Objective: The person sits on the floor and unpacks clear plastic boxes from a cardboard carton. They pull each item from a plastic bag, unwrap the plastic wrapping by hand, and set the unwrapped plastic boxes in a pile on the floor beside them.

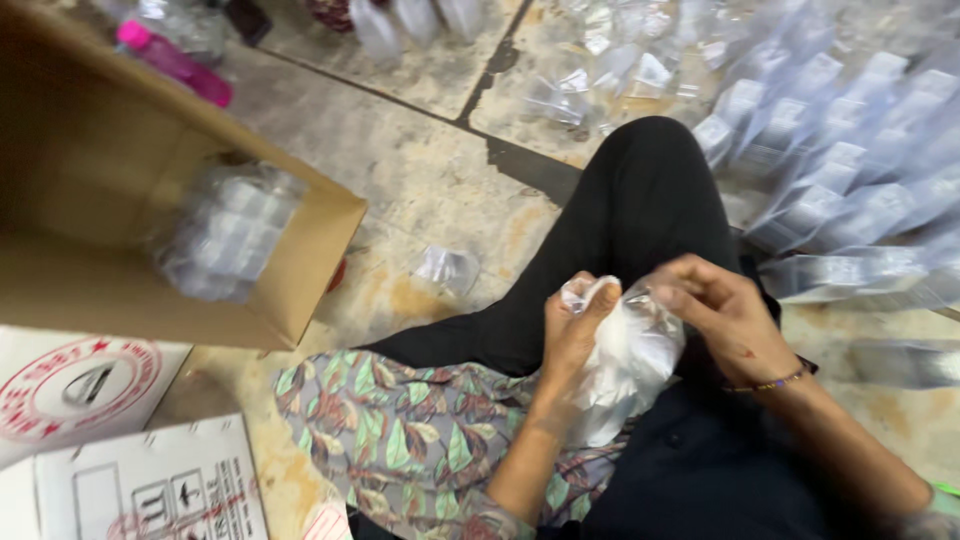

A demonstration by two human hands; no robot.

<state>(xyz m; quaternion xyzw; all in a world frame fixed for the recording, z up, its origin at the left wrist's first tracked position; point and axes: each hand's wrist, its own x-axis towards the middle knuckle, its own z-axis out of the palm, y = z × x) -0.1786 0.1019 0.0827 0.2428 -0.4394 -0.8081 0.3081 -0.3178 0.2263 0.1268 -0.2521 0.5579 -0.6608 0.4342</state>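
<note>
I sit on the floor with a clear plastic bag [628, 365] of white contents held over my lap. My left hand [572, 325] pinches the bag's top at its left side. My right hand [722, 310] grips the bag's top from the right, fingers curled on the plastic. A thin bracelet circles my right wrist. My black trouser leg [640, 200] stretches out behind the bag, and a leaf-patterned cloth [400, 430] covers my other leg.
An open cardboard box [120, 200] at left holds a clear bundle of small packets [225, 230]. Several filled clear packets [840, 160] are piled at the right. One loose packet [447, 267] lies on the floor. A pink bottle [172, 60] lies beyond the box. White printed cartons [100, 440] are at lower left.
</note>
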